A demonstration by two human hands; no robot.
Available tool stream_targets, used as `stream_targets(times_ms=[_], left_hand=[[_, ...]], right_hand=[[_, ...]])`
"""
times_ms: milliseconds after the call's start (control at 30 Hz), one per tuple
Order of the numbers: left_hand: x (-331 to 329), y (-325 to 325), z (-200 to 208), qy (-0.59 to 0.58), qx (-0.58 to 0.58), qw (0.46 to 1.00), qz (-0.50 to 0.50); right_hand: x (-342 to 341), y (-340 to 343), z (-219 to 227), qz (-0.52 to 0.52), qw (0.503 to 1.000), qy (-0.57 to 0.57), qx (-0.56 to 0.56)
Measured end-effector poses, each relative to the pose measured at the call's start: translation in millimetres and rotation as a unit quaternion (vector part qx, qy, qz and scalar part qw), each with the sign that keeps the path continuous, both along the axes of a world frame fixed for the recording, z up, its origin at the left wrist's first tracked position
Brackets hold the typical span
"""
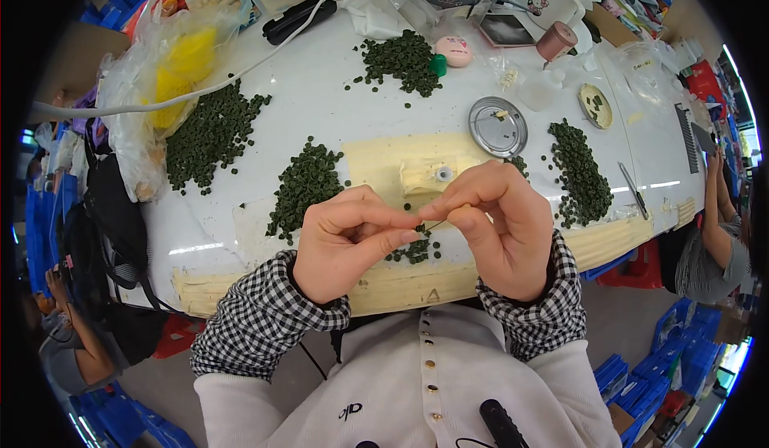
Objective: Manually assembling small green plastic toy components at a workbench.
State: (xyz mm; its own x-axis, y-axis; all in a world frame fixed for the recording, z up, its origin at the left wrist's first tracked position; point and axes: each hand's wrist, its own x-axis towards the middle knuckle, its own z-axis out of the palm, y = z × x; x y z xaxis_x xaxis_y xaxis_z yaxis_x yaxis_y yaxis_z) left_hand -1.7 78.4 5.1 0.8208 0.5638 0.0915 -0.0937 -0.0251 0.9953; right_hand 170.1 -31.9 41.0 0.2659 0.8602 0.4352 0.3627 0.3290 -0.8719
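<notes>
My left hand (346,244) is closed in a pinch, with a small dark green piece (420,230) at its fingertips. Close beside it, my right hand (501,228) pinches a thin needle-like piece (435,225) between thumb and forefinger. The two hands nearly meet above the near edge of the table. Under them lies a small heap of dark green pieces (412,251), partly covered by my fingers. Just beyond is a pale yellow taped block (416,177) with a small round metallic fitting (444,174) on it.
More dark green heaps lie left (210,131), centre-left (308,187), back (404,59) and right (578,171). A round metal lid (498,127), tweezers (633,187) and a thread spool (557,42) are rightward. A white cable (216,89) crosses the left. Other people sit at both sides.
</notes>
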Motion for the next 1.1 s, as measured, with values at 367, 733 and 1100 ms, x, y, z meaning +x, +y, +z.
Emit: stream_targets(times_ms=[367,733,1100], left_hand=[[-0.8,-0.3,0.1,0.005,-0.006,1.000,0.002],[-0.3,-1.3,1.3,-0.003,-0.017,1.000,0.004],[-0.6,-1.4,1.3,-0.033,-0.003,0.998,0.044]], right_hand=[[0.7,2.4,-2.3,0.015,0.999,-0.034,0.005],[14.3,11.5,-8.7,-0.176,0.964,-0.201,0.008],[-1.6,-10.5,4.5,-0.067,0.984,-0.149,-0.067]])
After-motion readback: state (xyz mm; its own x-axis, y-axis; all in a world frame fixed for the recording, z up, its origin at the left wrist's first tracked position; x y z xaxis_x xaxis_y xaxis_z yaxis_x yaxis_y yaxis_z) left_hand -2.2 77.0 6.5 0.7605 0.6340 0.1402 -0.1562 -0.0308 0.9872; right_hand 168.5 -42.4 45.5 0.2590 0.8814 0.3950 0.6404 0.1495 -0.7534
